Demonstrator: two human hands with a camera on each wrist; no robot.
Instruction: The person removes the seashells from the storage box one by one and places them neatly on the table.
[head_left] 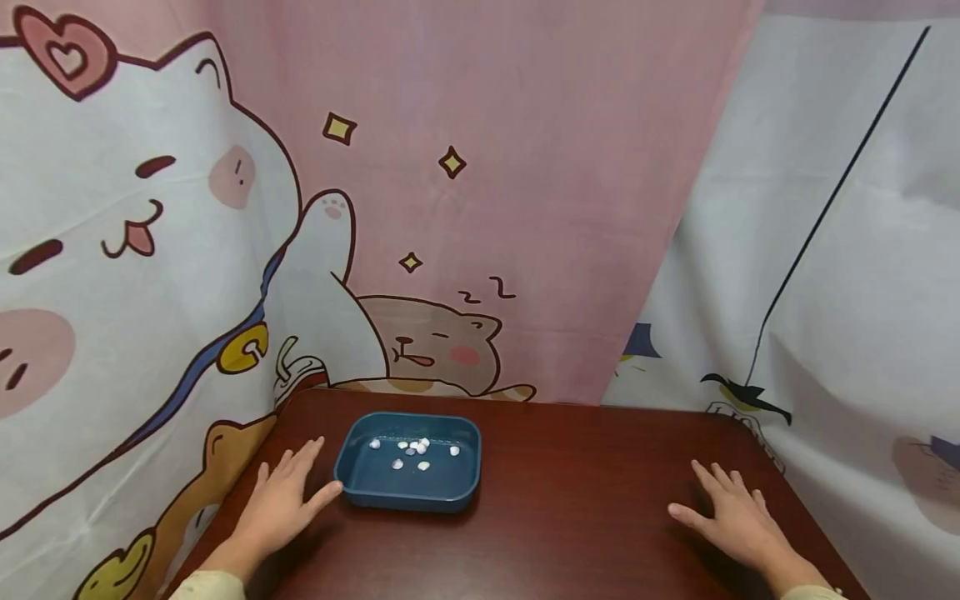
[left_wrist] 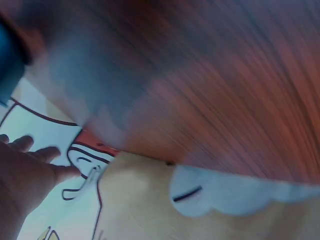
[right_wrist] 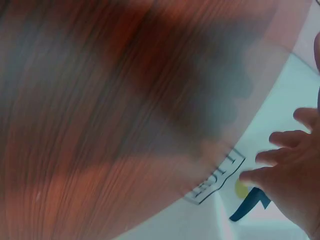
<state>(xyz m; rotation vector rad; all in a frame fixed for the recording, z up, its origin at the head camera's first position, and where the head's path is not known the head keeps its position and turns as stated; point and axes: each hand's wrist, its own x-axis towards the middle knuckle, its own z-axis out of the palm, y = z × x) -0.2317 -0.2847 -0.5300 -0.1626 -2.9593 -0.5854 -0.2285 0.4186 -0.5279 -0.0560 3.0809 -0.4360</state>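
Observation:
A blue rectangular tray (head_left: 408,503) with rounded corners sits on the table's left half. Several small whitish, shell-like pieces (head_left: 423,466) lie scattered inside it. My left hand (head_left: 277,506) is beside the tray's left side, fingers spread and thumb tip right at the rim; it holds nothing. In the left wrist view the same hand (left_wrist: 22,175) shows at the lower left, with a corner of the tray (left_wrist: 9,65) above it. Over the table's right part, my right hand (head_left: 731,518) has its fingers extended and holds nothing. The right wrist view shows that hand (right_wrist: 292,170) at the right edge.
The dark reddish-brown table (head_left: 577,500) has a glossy surface. A pink and white curtain (head_left: 570,208) with cartoon animals hangs along its back edge, and white cloth (head_left: 847,333) hangs along the right side.

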